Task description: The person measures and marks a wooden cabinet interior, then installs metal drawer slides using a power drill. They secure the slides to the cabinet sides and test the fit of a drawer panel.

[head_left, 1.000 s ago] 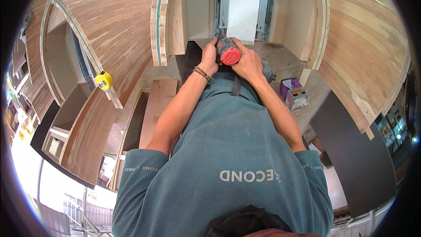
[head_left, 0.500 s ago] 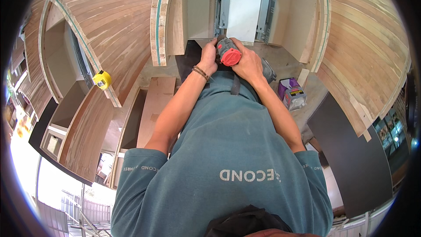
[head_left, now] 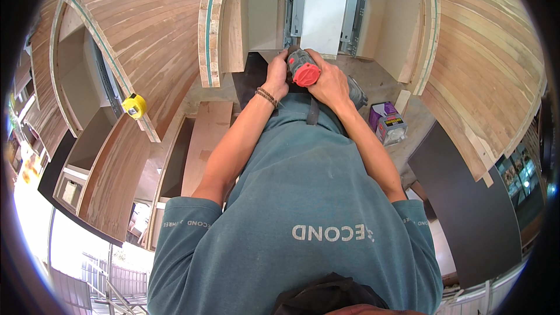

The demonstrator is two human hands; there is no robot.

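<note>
My right hand [head_left: 329,83] is wrapped round a grey and red cordless drill [head_left: 304,70], whose front end points away from me toward the cabinet. My left hand [head_left: 278,74], with a beaded bracelet at its wrist, is closed beside the drill's front end; what its fingers pinch is hidden. Just beyond the hands lies a white panel [head_left: 328,9] between metal drawer slides [head_left: 354,14], inside a pale wooden cabinet [head_left: 265,9]. The drill's tip is hidden behind its own body and my fingers.
A yellow tape measure [head_left: 134,105] rests on a wooden cabinet edge at the left. A purple and grey box [head_left: 388,123] stands on the floor to the right. Curved slatted wooden panels [head_left: 487,52] flank both sides, and a dark board [head_left: 469,198] leans at the lower right.
Almost nothing differs. Both hands and the drill keep their place at the near end of the white panel; the view has shifted very slightly.
</note>
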